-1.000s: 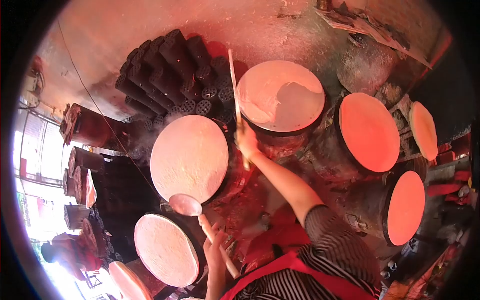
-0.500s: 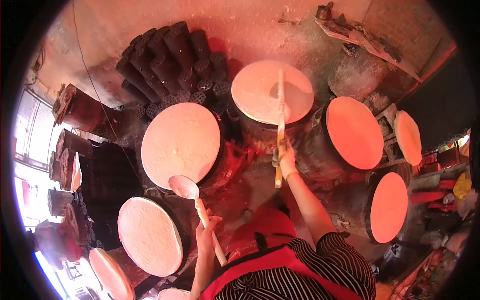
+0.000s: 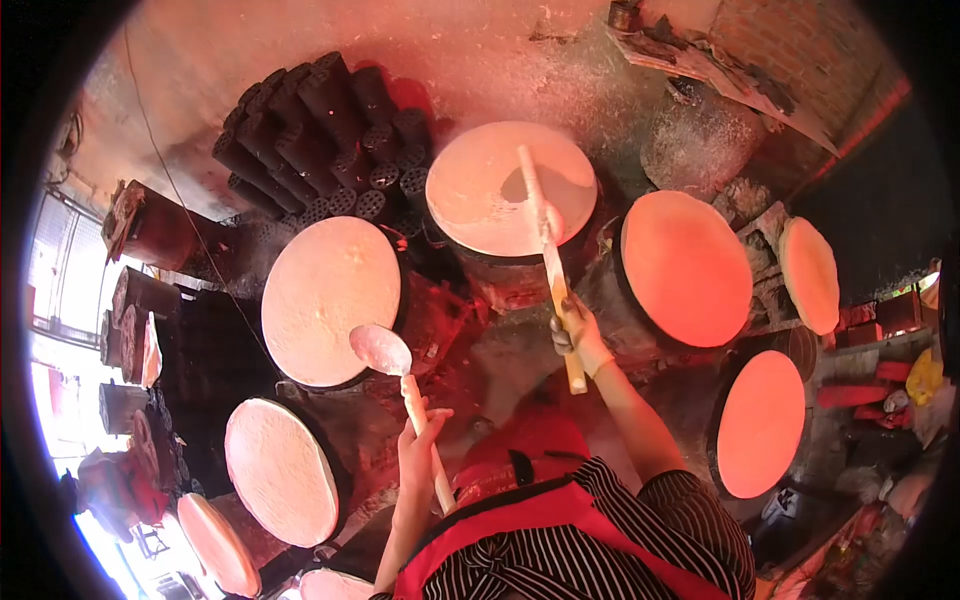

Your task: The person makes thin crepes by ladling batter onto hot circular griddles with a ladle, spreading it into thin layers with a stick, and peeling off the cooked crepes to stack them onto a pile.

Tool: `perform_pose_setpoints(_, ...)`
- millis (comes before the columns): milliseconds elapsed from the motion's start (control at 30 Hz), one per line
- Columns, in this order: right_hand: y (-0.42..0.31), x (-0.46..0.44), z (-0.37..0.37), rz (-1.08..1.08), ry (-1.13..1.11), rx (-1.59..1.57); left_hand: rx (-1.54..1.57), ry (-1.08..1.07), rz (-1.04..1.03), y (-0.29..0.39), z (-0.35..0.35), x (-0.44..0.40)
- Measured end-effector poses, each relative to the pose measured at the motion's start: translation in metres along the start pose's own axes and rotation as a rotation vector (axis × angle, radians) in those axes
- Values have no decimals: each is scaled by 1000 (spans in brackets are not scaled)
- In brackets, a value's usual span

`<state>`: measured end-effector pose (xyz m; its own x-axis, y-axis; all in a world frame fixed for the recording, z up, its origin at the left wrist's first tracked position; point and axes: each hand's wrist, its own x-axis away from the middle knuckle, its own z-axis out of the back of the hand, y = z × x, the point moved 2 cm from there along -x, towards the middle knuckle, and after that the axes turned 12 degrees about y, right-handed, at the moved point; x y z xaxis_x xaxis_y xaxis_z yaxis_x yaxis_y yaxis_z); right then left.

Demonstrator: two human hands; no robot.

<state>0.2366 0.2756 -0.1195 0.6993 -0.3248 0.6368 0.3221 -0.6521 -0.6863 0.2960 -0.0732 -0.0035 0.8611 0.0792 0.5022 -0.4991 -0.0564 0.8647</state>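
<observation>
My left hand [image 3: 418,452] is wrapped round the pale handle of a ladle [image 3: 381,349]. Whitish residue coats the ladle's bowl, which is raised in front of the left griddle with its pale round of batter [image 3: 332,300]. In my right hand [image 3: 582,337] is a wooden batter spreader [image 3: 556,285], gripped by its yellowish handle. Its far end, with pale batter stuck on it, lies over the far griddle's batter round [image 3: 480,195]. Beside that end is a darker grey patch; I cannot tell whether it is bare griddle or shadow.
More batter-covered griddles stand around me: two at right [image 3: 688,268] [image 3: 762,424] and one at lower left [image 3: 282,472]. Black perforated coal briquettes [image 3: 320,130] are stacked against the back wall. A cluttered plank shelf [image 3: 715,75] juts out at upper right.
The view has shifted a little. My right hand and the spreader have come slightly nearer, with the spreader's far end now tilted leftward. The ladle's bowl has moved slightly right.
</observation>
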Motion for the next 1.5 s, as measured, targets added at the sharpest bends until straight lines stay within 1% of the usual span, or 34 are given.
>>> perform_pose_setpoints(33,1,-8,-7,27,15,-145,0,1,-1,2,-12,0)
perform_pose_setpoints(67,6,-29,-7,-327,-99,-322,-14,-12,-24,5,-26,1)
perform_pose_setpoints(133,2,-8,-35,-29,-91,65,-28,-25,-47,9,-54,-1)
perform_pose_setpoints(167,-9,0,-30,-70,-227,274,-2,-34,-24,11,-66,-3)
perform_pose_setpoints(267,-24,-21,39,-71,-203,206,9,-48,-13,12,-96,-8)
perform_pose_setpoints(300,-43,-23,52,-138,-149,170,-4,-45,-25,11,-106,-9)
perform_pose_setpoints(333,-63,-24,60,-138,-77,167,-5,-39,-18,8,-113,-7)
perform_pose_setpoints(400,-88,-41,73,-95,-139,151,-20,-28,-9,6,-127,-7)
perform_pose_setpoints(467,-103,-66,76,-101,-167,98,6,-12,-7,3,-136,-5)
perform_pose_setpoints(533,-114,-80,68,-116,-155,72,29,5,0,-3,-137,-4)
perform_pose_setpoints(600,-123,-87,59,-66,-174,-45,90,60,94,-4,-138,-7)
perform_pose_setpoints(633,-126,-91,54,-67,-181,-94,89,62,91,1,-139,-5)
perform_pose_setpoints(667,-130,-98,48,-63,-185,-98,10,71,13,9,-140,-5)
perform_pose_setpoints(700,-131,-109,43,-40,-132,-137,-72,79,-66,20,-141,-5)
perform_pose_setpoints(733,-132,-115,37,-18,-74,-179,-78,73,-71,29,-141,-8)
perform_pose_setpoints(767,-129,-118,27,61,-70,-240,-90,56,-64,36,-141,-10)
perform_pose_setpoints(800,-133,-104,4,86,64,-195,-96,39,-55,42,-142,-10)
perform_pose_setpoints(867,-132,-79,-29,124,76,-66,-63,27,-65,54,-147,-12)
perform_pose_setpoints(900,-125,-82,-36,121,136,208,-34,25,-72,57,-147,-14)
perform_pose_setpoints(933,-124,-72,-30,167,-12,270,-30,21,-71,55,-141,-17)
perform_pose_setpoints(1000,-98,-85,-10,433,58,231,46,-24,79,46,-125,-26)
perform_pose_setpoints(1033,-92,-74,-15,437,64,233,37,9,114,54,-125,-24)
perform_pose_setpoints(1100,-79,-54,-24,372,345,-100,-8,-14,121,65,-122,-24)
perform_pose_setpoints(1133,-29,-141,-11,994,433,177,-55,-31,124,68,-122,-25)
perform_pose_setpoints(1200,-41,-114,-45,659,340,336,-87,-58,110,66,-124,-31)
perform_pose_setpoints(1233,-66,-90,-51,663,349,341,0,-81,162,60,-122,-37)
perform_pose_setpoints(1267,-91,-69,-58,398,192,352,89,-98,212,54,-120,-43)
perform_pose_setpoints(1300,-102,-58,-60,130,34,357,106,-134,226,50,-117,-47)
perform_pose_setpoints(1333,-90,-79,-38,422,149,425,109,-135,224,47,-114,-49)
perform_pose_setpoints(1400,-72,-93,-6,676,361,206,168,-163,228,44,-111,-54)
perform_pose_setpoints(1467,-31,-107,1,625,406,180,135,-176,209,43,-105,-58)
perform_pose_setpoints(1500,-22,-94,-12,571,294,208,126,-165,230,45,-106,-59)
